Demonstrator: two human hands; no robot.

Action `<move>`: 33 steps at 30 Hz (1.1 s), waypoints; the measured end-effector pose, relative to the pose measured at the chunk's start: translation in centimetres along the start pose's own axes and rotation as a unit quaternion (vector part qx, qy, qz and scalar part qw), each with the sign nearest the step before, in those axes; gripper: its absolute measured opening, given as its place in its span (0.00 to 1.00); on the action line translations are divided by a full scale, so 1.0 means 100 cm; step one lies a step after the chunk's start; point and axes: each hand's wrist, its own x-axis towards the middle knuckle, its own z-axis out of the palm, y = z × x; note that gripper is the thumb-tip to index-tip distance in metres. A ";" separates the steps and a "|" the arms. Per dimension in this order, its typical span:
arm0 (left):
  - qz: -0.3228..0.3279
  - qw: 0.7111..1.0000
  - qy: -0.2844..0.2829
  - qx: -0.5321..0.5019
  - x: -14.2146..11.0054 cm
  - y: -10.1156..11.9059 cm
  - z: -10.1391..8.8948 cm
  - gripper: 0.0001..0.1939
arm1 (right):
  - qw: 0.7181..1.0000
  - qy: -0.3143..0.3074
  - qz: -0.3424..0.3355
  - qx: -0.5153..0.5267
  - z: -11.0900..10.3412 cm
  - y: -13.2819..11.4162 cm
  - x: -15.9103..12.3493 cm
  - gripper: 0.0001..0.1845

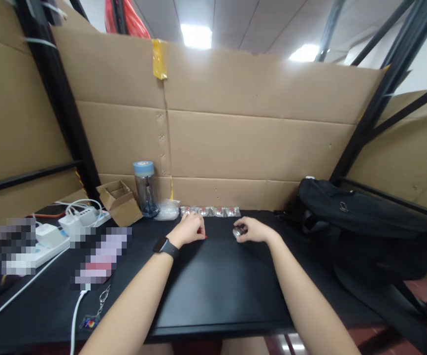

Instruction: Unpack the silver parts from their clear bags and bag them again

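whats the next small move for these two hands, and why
Perhaps move the left hand toward the right hand: the left seems to pinch a small red item, the right holds a shiny round object, and bare black table lies between them.

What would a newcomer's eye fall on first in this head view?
Likely the right hand, mid-picture, gripping a shiny round object, and the left hand left of it, apparently pinching a small red item. Next, probably the black bag at the right edge and the blue-lidded bottle standing at the back, left of centre.
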 end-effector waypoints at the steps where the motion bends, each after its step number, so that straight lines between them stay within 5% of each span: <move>1: 0.002 1.000 0.015 0.002 -0.001 0.004 -0.003 0.02 | 1.000 0.006 -0.006 -0.003 0.003 0.000 -0.004 0.32; 5: -0.001 0.998 0.068 0.011 -0.003 0.016 -0.012 0.05 | 0.998 0.049 -0.016 -0.019 0.014 0.002 -0.005 0.23; 13: -0.037 0.997 0.060 -0.023 -0.005 0.004 -0.005 0.06 | 0.997 0.074 -0.002 -0.027 0.013 0.005 -0.006 0.26; 22: -0.022 0.994 0.068 -0.082 0.003 0.033 0.000 0.05 | 0.992 0.118 0.037 -0.022 0.008 -0.001 -0.011 0.26; 28: -0.151 0.960 0.157 -0.176 -0.005 0.031 0.017 0.08 | 0.972 0.186 -0.053 0.136 0.009 -0.028 -0.009 0.22; 33: -0.156 0.944 0.204 -0.206 -0.003 0.025 0.022 0.16 | 0.914 0.170 -0.119 0.347 0.029 -0.064 -0.005 0.29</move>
